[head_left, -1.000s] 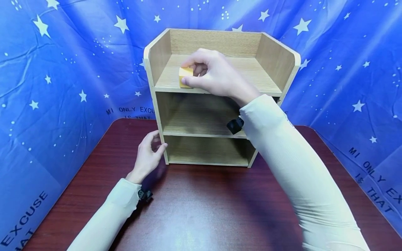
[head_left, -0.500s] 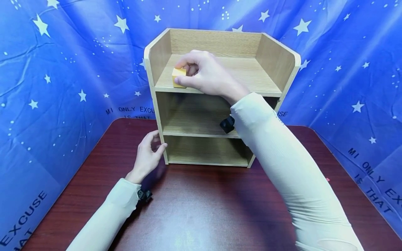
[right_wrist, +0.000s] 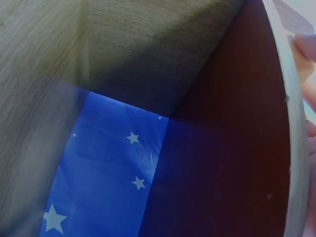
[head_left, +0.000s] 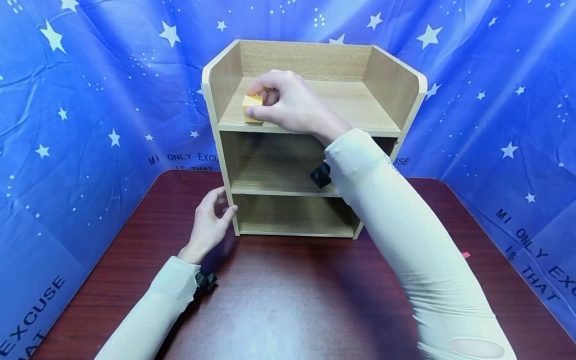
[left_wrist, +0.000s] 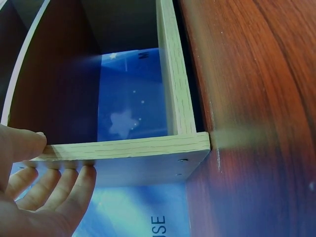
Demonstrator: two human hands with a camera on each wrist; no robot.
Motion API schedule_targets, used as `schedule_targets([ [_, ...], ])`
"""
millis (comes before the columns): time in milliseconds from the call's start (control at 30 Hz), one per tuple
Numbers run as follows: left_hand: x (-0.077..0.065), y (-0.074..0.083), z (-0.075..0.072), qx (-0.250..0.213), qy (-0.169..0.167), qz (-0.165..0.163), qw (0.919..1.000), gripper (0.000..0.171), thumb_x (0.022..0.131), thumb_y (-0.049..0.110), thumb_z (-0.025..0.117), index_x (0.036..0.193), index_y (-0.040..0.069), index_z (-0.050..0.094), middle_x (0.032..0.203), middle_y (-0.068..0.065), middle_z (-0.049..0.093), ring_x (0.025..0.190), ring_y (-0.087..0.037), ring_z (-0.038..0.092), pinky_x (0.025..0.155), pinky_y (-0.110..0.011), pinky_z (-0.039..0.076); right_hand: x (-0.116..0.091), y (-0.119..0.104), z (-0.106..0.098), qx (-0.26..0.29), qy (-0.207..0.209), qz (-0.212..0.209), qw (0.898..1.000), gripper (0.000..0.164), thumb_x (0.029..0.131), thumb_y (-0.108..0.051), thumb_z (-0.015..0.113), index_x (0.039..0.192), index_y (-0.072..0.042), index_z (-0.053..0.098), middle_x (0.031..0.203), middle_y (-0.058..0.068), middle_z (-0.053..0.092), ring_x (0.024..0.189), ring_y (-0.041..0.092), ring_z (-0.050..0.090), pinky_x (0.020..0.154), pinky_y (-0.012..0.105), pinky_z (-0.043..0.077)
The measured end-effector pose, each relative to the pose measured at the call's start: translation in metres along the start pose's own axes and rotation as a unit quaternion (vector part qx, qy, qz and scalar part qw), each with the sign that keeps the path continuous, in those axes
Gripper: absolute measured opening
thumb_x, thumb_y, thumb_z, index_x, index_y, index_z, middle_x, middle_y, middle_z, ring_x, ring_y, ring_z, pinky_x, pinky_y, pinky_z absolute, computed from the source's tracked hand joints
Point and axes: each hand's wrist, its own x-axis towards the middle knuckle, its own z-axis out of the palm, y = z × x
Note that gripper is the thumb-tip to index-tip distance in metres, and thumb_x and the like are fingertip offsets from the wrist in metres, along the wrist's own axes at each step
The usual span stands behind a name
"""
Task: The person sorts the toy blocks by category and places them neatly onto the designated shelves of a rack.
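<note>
A three-tier wooden shelf unit (head_left: 306, 89) stands on the dark red table. At the left front of its top tier, my right hand (head_left: 288, 102) pinches a yellow block (head_left: 252, 114) between thumb and fingers; the block is close over the board. In the right wrist view, the pale board edge (right_wrist: 294, 123) hides most of that hand. My left hand (head_left: 209, 222) holds the unit's left side panel low down. In the left wrist view, its thumb (left_wrist: 27, 143) lies at the panel's front edge, with the fingers (left_wrist: 81, 190) against the outer face.
Raised side walls and a back wall (head_left: 306, 60) border the top tier. Blue curtains (head_left: 103, 100) with white stars surround the table (head_left: 270, 295). A small red thing (head_left: 466, 255) shows beside the right sleeve.
My right hand has slid left along the top tier with the yellow block. The left hand keeps its hold on the side panel. The head view has shifted slightly.
</note>
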Motion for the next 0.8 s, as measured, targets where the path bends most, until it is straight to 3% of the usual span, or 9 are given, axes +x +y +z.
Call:
schedule_targets([
  [800, 0.0004, -0.0004, -0.0015, -0.004, -0.004, -0.005, 1.0000, 0.043, 0.082, -0.004, 0.071, 0.122, 0.003, 0.058, 0.105, -0.013, 0.062, 0.091, -0.024, 0.066, 0.073, -0.029, 0.059, 0.0041, 0.0030, 0.0023, 0.009, -0.021, 0.006, 1.000, 0.031, 0.084, -0.026, 0.074, 0.109, -0.009, 0.069, 0.085, 0.001, 0.061, 0.073, 0.011, 0.056, 0.067, 0.021, 0.047],
])
